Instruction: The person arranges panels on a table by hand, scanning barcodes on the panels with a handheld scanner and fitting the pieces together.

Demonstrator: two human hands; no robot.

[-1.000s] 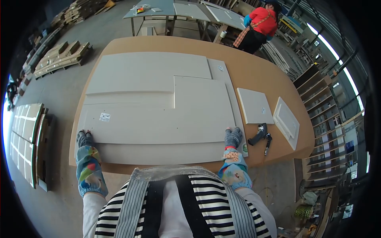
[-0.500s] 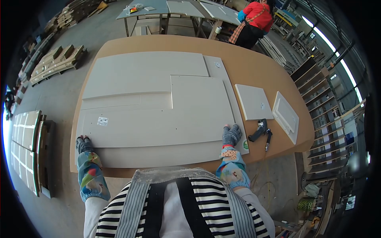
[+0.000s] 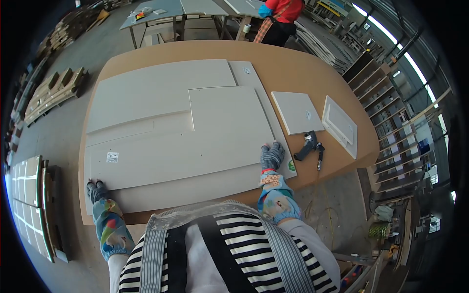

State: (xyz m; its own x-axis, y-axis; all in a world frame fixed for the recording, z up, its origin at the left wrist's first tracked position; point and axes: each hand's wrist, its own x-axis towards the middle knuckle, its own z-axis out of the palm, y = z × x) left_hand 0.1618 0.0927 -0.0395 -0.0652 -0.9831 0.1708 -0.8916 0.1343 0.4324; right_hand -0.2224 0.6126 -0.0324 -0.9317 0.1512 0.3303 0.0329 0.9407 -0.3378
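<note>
A large pale grey-white panel (image 3: 146, 163) with small holes and a printed label lies on top of other panels in front of me. At its near left corner is my left hand (image 3: 99, 191), in a grey fingertip-less glove, thumb side on the face and fingers around the edge. My right hand (image 3: 272, 157), gloved alike, holds the near right corner in the same way. The undersides of both grips are hidden. A wider panel (image 3: 195, 184) sticks out beneath, along the near side. A smaller rectangular panel (image 3: 229, 112) rests towards the back right.
Right of the stack lie a small white panel (image 3: 298, 112), a framed panel (image 3: 340, 126), a black pistol-shaped tool (image 3: 307, 146) and a slim air tool (image 3: 320, 156) on the brown table (image 3: 361, 146). A person in red (image 3: 281, 19) stands beyond. Pallets (image 3: 56, 95) are left.
My view has turned and tilted, so the table sits further left and slanted. Both hands stay at the panel's corners. The person in red has shifted towards the top edge of the view.
</note>
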